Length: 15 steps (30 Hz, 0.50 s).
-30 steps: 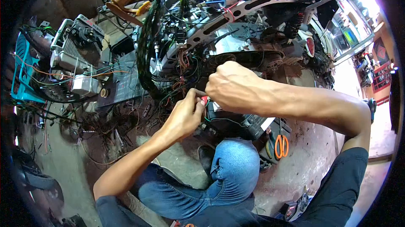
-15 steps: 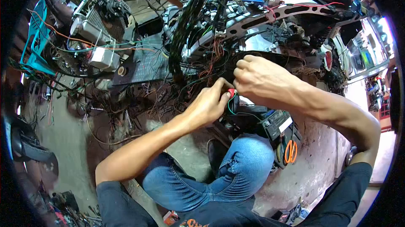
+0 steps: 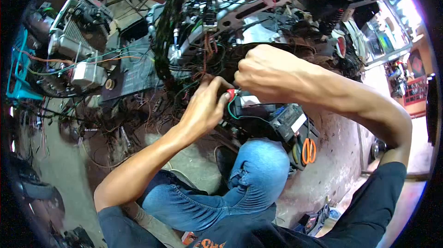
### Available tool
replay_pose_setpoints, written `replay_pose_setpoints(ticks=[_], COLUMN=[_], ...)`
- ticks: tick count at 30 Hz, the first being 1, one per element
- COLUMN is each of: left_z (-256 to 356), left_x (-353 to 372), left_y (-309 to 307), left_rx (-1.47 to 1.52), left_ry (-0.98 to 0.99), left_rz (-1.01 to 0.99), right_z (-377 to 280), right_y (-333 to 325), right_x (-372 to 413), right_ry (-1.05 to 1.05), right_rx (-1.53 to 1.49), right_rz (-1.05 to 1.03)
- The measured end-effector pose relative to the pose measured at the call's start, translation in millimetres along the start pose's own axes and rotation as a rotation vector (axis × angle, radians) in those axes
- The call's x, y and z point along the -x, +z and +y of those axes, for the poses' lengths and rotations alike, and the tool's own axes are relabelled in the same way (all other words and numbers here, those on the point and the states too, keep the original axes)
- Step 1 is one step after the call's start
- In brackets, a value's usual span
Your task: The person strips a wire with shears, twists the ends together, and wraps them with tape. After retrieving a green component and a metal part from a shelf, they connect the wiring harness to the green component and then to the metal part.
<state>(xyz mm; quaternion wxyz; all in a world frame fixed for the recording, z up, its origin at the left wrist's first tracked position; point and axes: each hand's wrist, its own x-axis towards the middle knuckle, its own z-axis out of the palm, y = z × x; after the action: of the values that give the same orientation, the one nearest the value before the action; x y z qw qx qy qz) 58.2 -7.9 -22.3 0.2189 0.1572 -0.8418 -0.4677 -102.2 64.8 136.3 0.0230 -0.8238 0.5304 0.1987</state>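
My left hand (image 3: 203, 105) pinches a small red piece (image 3: 231, 94) between thumb and forefinger. A thin green wire (image 3: 230, 108) loops down from beside the red piece and runs right toward a black battery-like box (image 3: 287, 119) with a white label. Close on the right, my right hand (image 3: 265, 73) is curled into a fist, its back toward me. The fingertips are hidden, so I cannot make out what they grip. Just beyond both hands lies a tangle of dark and red wires (image 3: 207, 59).
A silver perforated metal frame (image 3: 258, 5) crosses the back, with a thick wire bundle (image 3: 168, 31) hanging beside it. Orange-handled scissors (image 3: 308, 150) rest by the box. At the left are a finned metal unit (image 3: 76, 31) and a teal plastic piece (image 3: 20, 70).
The whole scene has shifted left in view as my head turned. Both hands stay close together at the red piece, and my left hand's grip on it looks much the same.
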Motion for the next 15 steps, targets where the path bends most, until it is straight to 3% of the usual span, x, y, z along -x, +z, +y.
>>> replay_pose_setpoints(ticks=[10, 13, 15], left_z=[16, 13, 25], left_x=[-1, 7, 15], left_y=[-7, -8, -23], left_rx=[0.043, 0.040, 0.017], left_ry=[-0.016, 0.025, 0.025], left_rz=[-0.076, -0.080, -0.053], right_z=[1, -15, -19], right_y=[-4, -31, -25], right_x=[14, 49, 90], right_ry=[0.349, 0.648, 0.790], right_rx=[-0.251, -0.272, -0.326], right_rz=[-0.057, 0.001, 0.370])
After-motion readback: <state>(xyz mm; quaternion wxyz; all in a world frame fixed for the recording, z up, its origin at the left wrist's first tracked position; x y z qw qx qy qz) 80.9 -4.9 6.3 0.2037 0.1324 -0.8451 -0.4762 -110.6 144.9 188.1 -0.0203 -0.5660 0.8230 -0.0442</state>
